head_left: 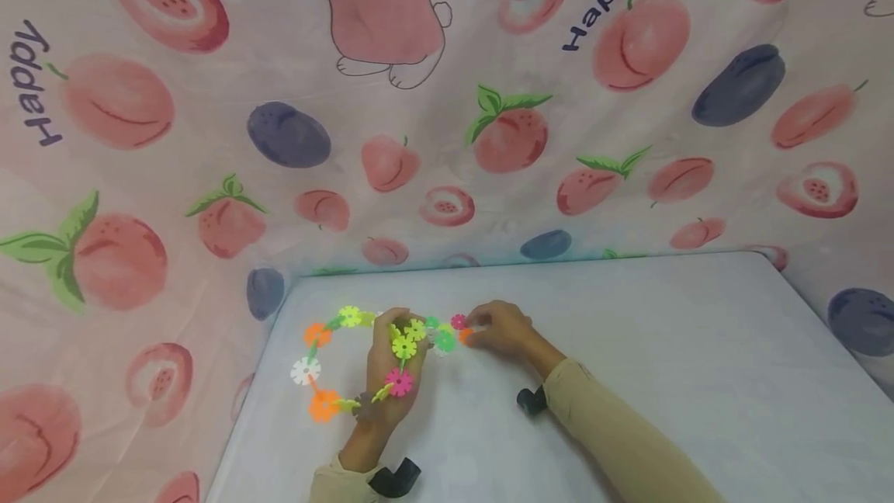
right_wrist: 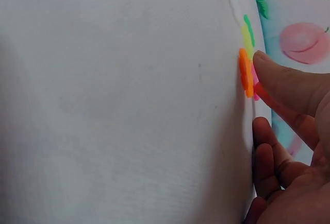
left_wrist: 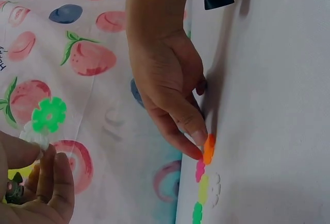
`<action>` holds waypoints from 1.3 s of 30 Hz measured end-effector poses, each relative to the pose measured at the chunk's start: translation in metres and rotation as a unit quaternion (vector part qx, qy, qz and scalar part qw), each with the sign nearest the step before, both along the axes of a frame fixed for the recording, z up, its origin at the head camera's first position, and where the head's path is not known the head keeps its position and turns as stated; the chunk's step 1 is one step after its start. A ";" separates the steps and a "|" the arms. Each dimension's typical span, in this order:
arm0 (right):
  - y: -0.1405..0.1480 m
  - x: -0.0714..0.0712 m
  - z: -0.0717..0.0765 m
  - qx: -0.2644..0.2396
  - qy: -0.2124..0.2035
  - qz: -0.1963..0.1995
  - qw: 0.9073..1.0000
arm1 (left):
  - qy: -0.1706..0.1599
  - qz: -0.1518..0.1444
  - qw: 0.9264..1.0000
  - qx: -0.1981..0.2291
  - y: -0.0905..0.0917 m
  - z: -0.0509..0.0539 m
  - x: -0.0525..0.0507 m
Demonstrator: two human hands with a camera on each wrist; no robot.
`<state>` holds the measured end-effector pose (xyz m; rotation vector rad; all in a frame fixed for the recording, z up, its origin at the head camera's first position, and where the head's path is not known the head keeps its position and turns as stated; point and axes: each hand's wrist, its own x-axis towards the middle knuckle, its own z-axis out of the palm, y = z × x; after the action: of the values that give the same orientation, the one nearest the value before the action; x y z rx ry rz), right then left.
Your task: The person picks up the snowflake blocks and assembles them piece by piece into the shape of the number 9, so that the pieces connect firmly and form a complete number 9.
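Flower-disc chain (head_left: 403, 346): multicoloured notched plastic discs, linked; draped over the left palm and wrist, looping out left of the hand.
Left hand (head_left: 386, 367): thumb and fingers pinched a clear disc (left_wrist: 38, 135); a green disc (left_wrist: 49, 114) was joined at its top.
Right hand (head_left: 504, 327): thumb and forefinger bent, tips touching the loose discs; couldn't tell if it gripped one.
Loose discs: orange (head_left: 466, 337) and pink (head_left: 458, 321) at the right fingertips; yellow (left_wrist: 203, 189), green and clear just beside, on the table.
Table (head_left: 663, 348): white cover, held the loose discs.
Wrists: black mounts (head_left: 395, 478) on both, beige sleeves (head_left: 621, 425).
Backdrop: fruit-print cloth (head_left: 433, 115), "Happy" lettering.
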<state>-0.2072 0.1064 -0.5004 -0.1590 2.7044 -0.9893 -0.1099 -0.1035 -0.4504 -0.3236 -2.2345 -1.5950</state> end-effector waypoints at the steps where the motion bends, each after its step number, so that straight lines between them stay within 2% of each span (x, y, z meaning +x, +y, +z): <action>1: 0.000 0.000 0.000 0.002 0.000 -0.002 1.000 | -0.011 0.004 1.000 -0.002 0.000 0.001 0.000; 4: -0.002 0.000 0.000 0.011 0.006 -0.004 1.000 | -0.035 0.020 0.999 -0.013 0.001 0.001 0.001; 8: -0.003 0.002 0.000 0.019 0.011 -0.004 1.000 | -0.046 0.034 0.998 -0.025 0.002 0.001 0.001; 17: -0.003 0.006 0.000 0.040 0.013 0.011 0.999 | -0.005 0.058 0.997 -0.048 0.004 0.000 0.001; 21: -0.003 0.008 0.000 0.039 0.027 0.026 0.999 | -0.003 0.066 0.997 -0.050 0.004 0.000 0.002; 31: -0.006 0.009 -0.004 0.055 0.028 0.040 0.997 | -0.005 0.043 0.999 -0.024 0.005 0.001 0.002; 35: -0.005 0.010 -0.007 0.041 0.029 0.036 0.998 | 0.005 0.038 0.999 -0.026 0.005 0.001 0.001; 39: 0.001 0.012 -0.005 0.000 0.035 0.026 0.999 | 0.014 0.035 0.999 -0.031 0.005 0.001 -0.001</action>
<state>-0.1948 0.1077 -0.5059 -0.2674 2.7479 -0.9869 -0.1106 -0.0984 -0.4494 -0.2799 -2.2513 -1.4801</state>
